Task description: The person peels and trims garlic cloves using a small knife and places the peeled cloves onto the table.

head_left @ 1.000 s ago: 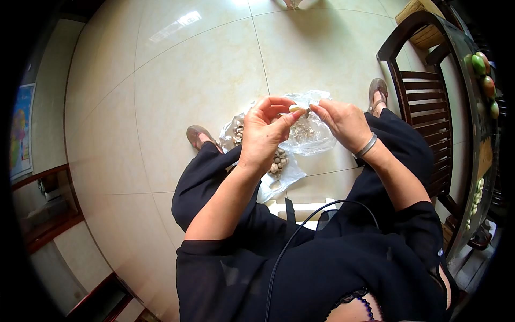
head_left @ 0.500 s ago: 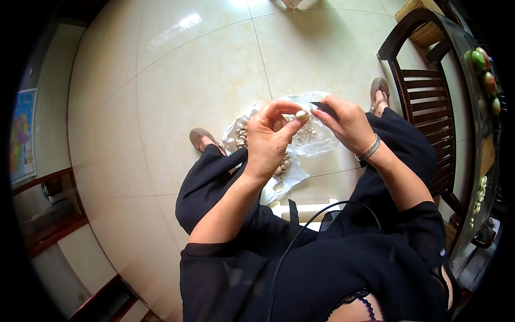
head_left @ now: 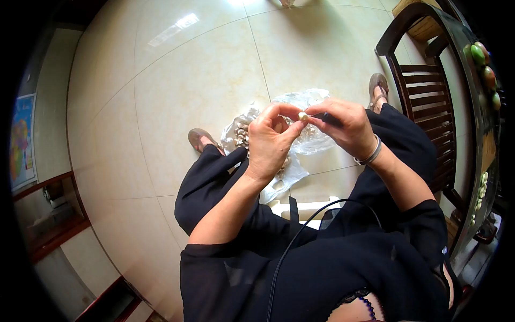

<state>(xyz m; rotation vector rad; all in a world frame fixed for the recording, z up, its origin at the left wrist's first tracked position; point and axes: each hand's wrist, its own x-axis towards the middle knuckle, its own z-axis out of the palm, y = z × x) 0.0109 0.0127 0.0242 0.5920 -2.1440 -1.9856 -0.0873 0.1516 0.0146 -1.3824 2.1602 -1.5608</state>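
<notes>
Between the thumb and fingers of my left hand (head_left: pixel 272 140) is a small pale piece that looks like a garlic clove (head_left: pixel 303 116). My right hand (head_left: pixel 346 124) is closed around a dark knife (head_left: pixel 328 118), most of it hidden by the palm and fingers. The right thumb and index fingertips meet the clove from the other side. Below the hands, on the floor, a white plastic bag (head_left: pixel 288 177) holds more brownish-white cloves (head_left: pixel 241 134). A clear plastic bag (head_left: pixel 317 144) with pale scraps lies under the right hand.
A dark wooden chair (head_left: pixel 424 96) stands at the right beside a table bearing green and red fruits (head_left: pixel 488 78) and small pale green pieces (head_left: pixel 482 188). A cream-coloured stool edge (head_left: pixel 314 208) shows between my legs. Glossy tiles (head_left: pixel 188 96) cover the floor.
My right hand has moved left to the clove, its fingertips now touching it. The knife's dark tip, which stuck out before, is now tucked within the hand.
</notes>
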